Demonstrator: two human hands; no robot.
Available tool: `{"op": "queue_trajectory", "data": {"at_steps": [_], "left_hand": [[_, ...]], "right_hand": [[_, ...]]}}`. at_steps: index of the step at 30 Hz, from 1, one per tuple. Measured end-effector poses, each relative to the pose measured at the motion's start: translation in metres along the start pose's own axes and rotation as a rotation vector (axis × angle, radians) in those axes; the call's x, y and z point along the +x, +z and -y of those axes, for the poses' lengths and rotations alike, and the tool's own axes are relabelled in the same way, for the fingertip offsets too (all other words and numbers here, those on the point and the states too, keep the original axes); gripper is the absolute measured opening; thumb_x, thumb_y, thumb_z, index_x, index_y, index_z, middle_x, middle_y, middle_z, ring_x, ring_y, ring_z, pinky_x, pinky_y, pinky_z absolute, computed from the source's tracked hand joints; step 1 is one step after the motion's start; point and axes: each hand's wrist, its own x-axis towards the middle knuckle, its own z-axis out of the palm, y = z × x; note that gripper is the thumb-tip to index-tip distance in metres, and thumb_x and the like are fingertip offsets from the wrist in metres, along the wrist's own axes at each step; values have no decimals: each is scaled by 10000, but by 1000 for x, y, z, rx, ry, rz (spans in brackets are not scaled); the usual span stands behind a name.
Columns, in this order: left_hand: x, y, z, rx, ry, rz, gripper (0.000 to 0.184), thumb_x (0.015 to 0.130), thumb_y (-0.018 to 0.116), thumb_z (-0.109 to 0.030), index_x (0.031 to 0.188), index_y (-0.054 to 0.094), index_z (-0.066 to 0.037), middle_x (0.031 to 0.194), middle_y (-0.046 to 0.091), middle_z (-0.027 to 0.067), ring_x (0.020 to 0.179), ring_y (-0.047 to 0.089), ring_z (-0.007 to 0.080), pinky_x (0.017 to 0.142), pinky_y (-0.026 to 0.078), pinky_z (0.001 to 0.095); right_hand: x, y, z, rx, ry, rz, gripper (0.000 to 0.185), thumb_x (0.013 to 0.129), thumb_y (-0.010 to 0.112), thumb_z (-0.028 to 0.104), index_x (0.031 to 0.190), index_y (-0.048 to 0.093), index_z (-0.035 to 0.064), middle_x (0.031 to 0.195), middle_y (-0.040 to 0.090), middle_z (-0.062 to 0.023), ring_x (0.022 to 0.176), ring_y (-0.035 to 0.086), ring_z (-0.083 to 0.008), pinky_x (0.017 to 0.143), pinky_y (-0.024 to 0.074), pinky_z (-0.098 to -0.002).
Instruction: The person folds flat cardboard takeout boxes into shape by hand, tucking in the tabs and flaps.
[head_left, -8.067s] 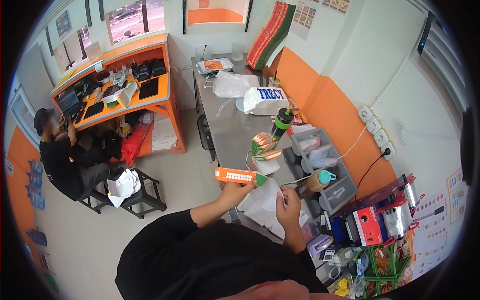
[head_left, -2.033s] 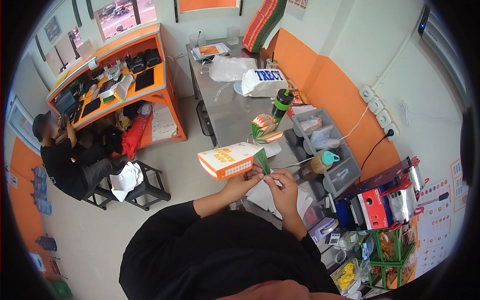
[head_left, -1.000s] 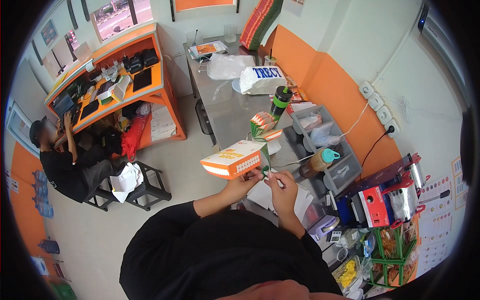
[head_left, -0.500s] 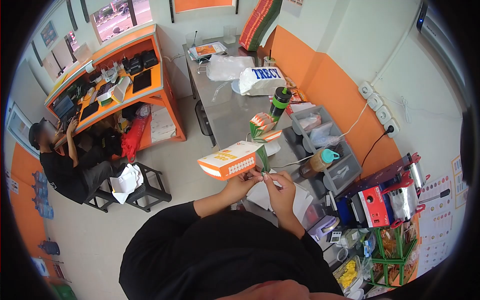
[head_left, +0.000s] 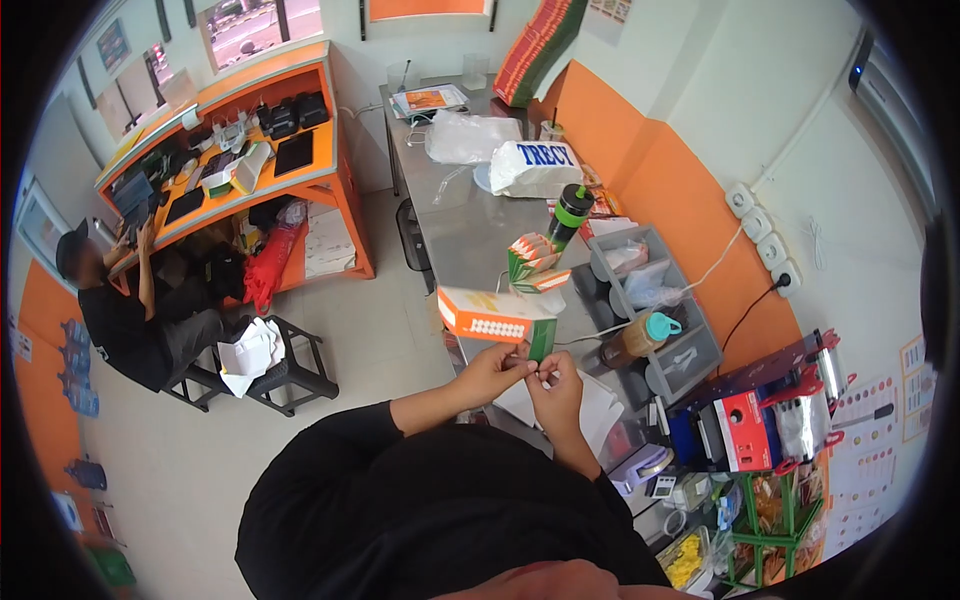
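Observation:
An orange, white and green cardboard food box (head_left: 486, 316) is held up in front of me over the table's near edge. My left hand (head_left: 494, 373) is closed at its lower edge, fingers pinching near the green panel. Close beside it, my right hand (head_left: 555, 390) pinches the bottom of that green panel between thumb and fingers. Just beyond the box stands a stack of similar folded cartons (head_left: 534, 259). White paper sheets (head_left: 598, 405) lie on the table under my right hand.
A steel table (head_left: 450, 225) bears a TRECY pack (head_left: 535, 168), a black-green bottle (head_left: 571, 214) and a grey divided organizer (head_left: 690, 350). A jar with a turquoise lid (head_left: 640, 338) stands there. At left, a person (head_left: 125, 310) sits by an orange counter (head_left: 345, 215) and black stool (head_left: 300, 372).
The box has turned and shifted right, so its green panel now faces me more. Both hands remain on it, slightly lower. The view has tilted a little.

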Motion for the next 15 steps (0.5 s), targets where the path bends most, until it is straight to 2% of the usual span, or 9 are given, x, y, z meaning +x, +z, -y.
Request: {"op": "queue_trajectory", "data": {"at_steps": [2,4,5,7,8,9,11,13,15], "left_hand": [[-1,-3,0,118,-41,-85,97,977,609,-113,1025,588,-32,937,591,-25,902,588,53,802,485,232],[-3,-10,-2,421,-78,-74,142,915,661,-115,1008,601,-26,864,653,50,800,647,125,675,506,297],[-6,-13,-2,417,-68,-87,142,915,661,-115,1008,601,-26,864,653,50,800,647,125,675,506,297],[-11,-17,-1,1001,72,27,120,887,635,-105,998,616,-65,879,671,95,824,681,234,712,512,389],[-13,-18,1,1002,81,27,120,887,635,-105,998,616,-65,879,671,95,824,681,234,712,512,389],[-14,-17,1,1114,177,169,151,851,637,-101,999,621,-81,873,665,88,840,672,259,728,501,401],[-14,-13,0,1342,295,409,244,794,629,-102,1037,631,-122,890,639,55,899,655,242,797,457,392],[-17,-3,-12,1367,347,472,270,790,622,-90,1056,627,-132,920,634,51,928,646,236,825,438,378],[-20,4,-29,1361,411,571,317,795,602,-61,1101,616,-144,1000,618,52,982,625,233,873,406,360]], "right_hand": [[-1,-3,-2,-5,79,33,289,782,772,18,958,544,43,741,516,-18,637,502,-86,594,446,-252],[3,-18,-6,30,136,338,410,771,788,38,1058,496,53,709,487,-9,614,475,-86,611,437,-246],[4,-22,-7,24,126,350,410,771,788,38,1058,496,53,709,487,-9,614,475,-86,611,437,-246],[9,-29,-8,-119,76,204,525,780,798,109,1188,479,27,869,522,-51,744,513,-119,642,463,-259],[10,-33,-9,-189,55,123,590,784,804,144,1253,470,14,949,540,-73,809,532,-136,657,475,-266],[13,-38,-15,-311,-77,111,744,786,807,193,1383,403,9,1195,544,-137,1035,568,-188,759,513,-314],[18,-38,-24,-183,-19,99,738,814,785,186,1404,379,9,1263,535,-169,1096,573,-207,806,514,-333],[21,-37,-33,108,92,43,625,918,674,159,1426,342,10,1388,494,-239,1202,572,-258,908,510,-362],[24,-46,-35,192,216,34,552,955,605,130,1422,341,1,1378,497,-230,1184,582,-249,923,505,-348]]}}
